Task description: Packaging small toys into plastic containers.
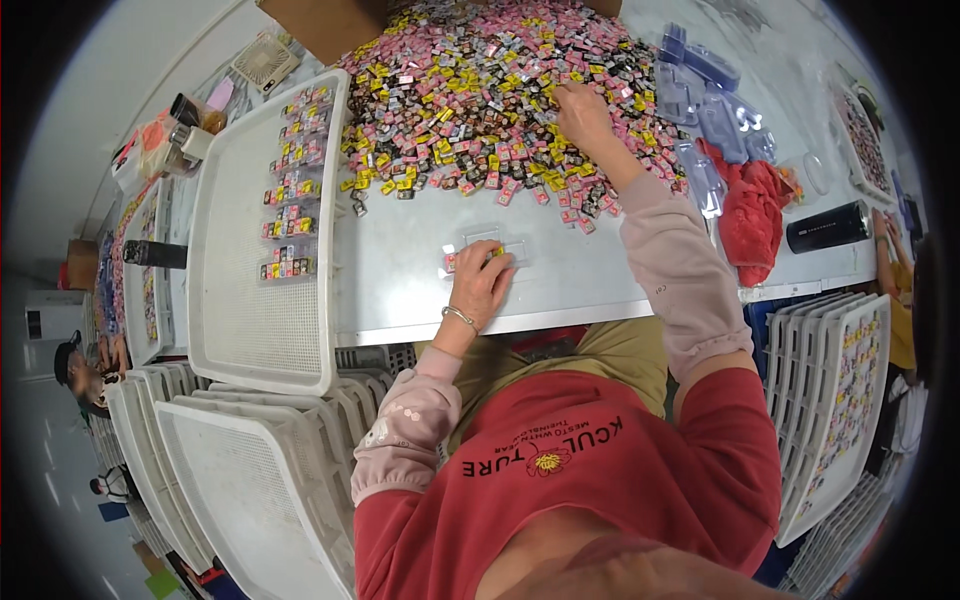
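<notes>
On the pale table near its front edge, my left hand (482,283) grips a small clear plastic case (515,247). A few small coloured blocks show in the case beside my fingers, which cover part of it. My right hand (583,118) reaches far forward into a large heap of small printed blocks (470,120) in pink, yellow, black and brown. Its fingertips are bent together at the heap's surface; whatever is between them is too small to make out.
A white mesh tray (225,290) at left holds a column of filled clear cases (290,222). Clear empty cases (722,125), a red cloth (750,215) and a black bottle (828,227) lie at right. Stacked trays (830,400) flank me. Other people work at both sides.
</notes>
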Motion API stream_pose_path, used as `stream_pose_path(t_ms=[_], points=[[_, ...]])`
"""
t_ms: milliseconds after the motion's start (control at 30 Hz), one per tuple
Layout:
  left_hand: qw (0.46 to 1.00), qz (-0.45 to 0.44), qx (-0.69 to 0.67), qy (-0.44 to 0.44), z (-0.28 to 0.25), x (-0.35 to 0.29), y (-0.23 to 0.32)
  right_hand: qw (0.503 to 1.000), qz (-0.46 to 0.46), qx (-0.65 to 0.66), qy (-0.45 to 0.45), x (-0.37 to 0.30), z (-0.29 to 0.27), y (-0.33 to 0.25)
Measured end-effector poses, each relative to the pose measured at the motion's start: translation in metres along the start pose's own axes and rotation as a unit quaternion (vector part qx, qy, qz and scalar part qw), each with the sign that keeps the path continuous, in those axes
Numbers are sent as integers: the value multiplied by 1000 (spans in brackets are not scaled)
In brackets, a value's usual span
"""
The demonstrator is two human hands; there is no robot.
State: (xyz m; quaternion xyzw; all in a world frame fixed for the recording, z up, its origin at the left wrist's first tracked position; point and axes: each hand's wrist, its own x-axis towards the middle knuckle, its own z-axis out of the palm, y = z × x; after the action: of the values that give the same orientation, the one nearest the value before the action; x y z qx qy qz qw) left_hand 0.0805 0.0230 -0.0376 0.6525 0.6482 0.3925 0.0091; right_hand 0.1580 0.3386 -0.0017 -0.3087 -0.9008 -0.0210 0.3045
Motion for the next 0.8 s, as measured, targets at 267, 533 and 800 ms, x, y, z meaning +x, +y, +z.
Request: stream_pose_path(t_ms=[267, 533, 800], points=[[1000, 8, 9, 6, 4, -3, 4, 995, -81, 54, -24, 8, 47, -71], [994, -36, -59, 79, -10, -4, 7, 993, -9, 107, -44, 4, 23, -35], [923, -262, -55, 274, -78, -55, -38, 780, 201, 553, -213, -114, -68, -52]])
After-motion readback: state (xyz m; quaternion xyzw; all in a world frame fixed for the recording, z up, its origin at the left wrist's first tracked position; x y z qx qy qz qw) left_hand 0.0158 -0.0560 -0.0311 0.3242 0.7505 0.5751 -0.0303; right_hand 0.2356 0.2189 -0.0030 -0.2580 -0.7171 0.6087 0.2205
